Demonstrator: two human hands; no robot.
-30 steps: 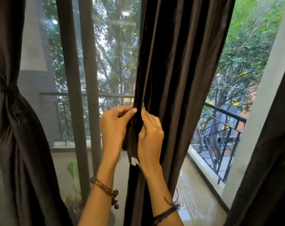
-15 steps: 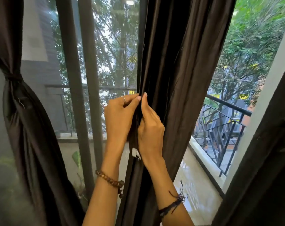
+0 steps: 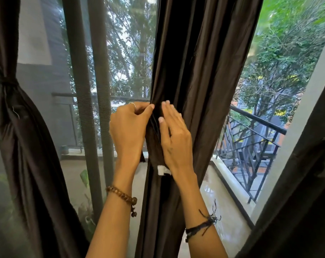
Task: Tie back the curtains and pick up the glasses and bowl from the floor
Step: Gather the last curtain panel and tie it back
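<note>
Left grip: the left hand (image 3: 129,130), in the centre of the frame, has its fingers curled and its thumb tip pressed against the edge of the middle curtain (image 3: 200,71), pinching a dark fold of it.
Right grip: the right hand (image 3: 176,140), just right of the left one, lies with its fingers nearly straight on the gathered fabric, the thumb stretched up along the fold; the fingertips press the cloth rather than close round it.
Between the hands: a narrow bunched strip of the same dark brown fabric runs down from the fingertips to the wrists, and a small white tag (image 3: 162,170) shows on it just below the right hand.
Wrists: a brown beaded bracelet (image 3: 121,195) circles the left wrist, a frayed black thread band (image 3: 202,225) the right; a thin ring (image 3: 133,104) sits on a left finger.
Middle curtain: hangs from the top centre to the bottom of the frame, loose and pleated.
Left curtain (image 3: 24,136): at the left edge, cinched by a dark tie (image 3: 6,83) at upper left and twisted below it.
Right curtain (image 3: 297,192): a dark mass in the lower right corner.
Window: grey vertical frame bars (image 3: 80,90) stand left of centre.
Outside: a black balcony railing (image 3: 254,138) at right, a wet pale balcony floor below it, green trees (image 3: 288,53) beyond.
</note>
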